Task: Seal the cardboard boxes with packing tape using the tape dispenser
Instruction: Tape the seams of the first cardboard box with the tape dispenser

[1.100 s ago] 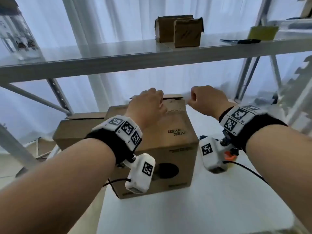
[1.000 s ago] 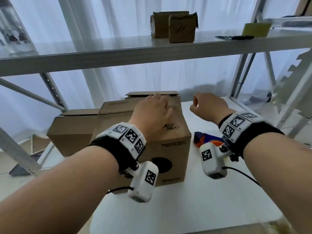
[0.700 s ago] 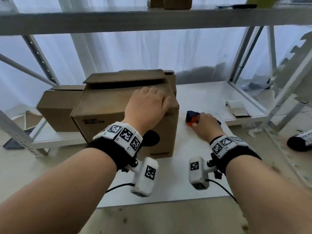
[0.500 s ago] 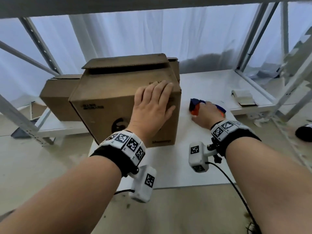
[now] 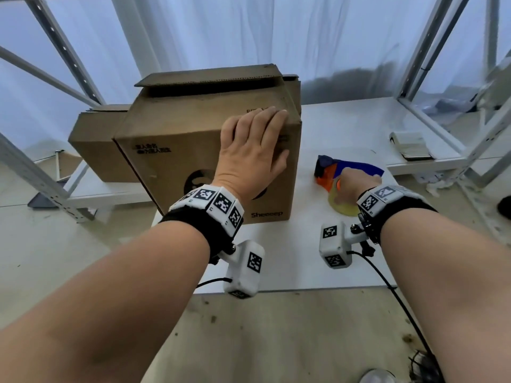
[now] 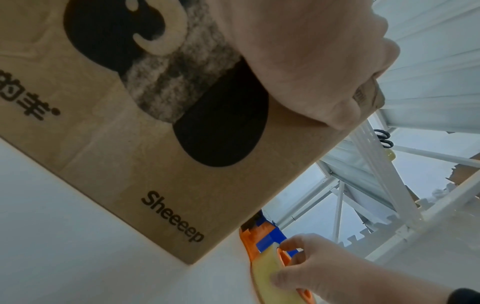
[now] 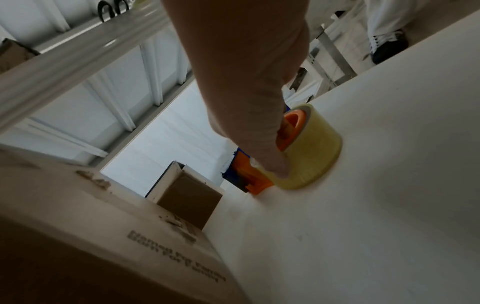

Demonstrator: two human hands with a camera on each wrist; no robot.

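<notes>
A brown cardboard box printed "Sheeeep" stands on the white table, its printed face towards me and its top flaps loose at the back. My left hand lies flat on that face with straight fingers reaching the upper right edge; the palm presses the cardboard. To the right of the box lies the blue and orange tape dispenser with a yellowish tape roll. My right hand grips it at the roll, fingers curled round the roll and its orange hub.
A second, lower cardboard box sits behind and left of the first. A small pad lies at the table's far right. White metal shelf posts rise at both sides. The table's front edge runs just below my wrists.
My right hand left the box's far top edge, dropped to the table and took hold of the tape dispenser. My left hand slid onto the printed face. The view tilted downward.
</notes>
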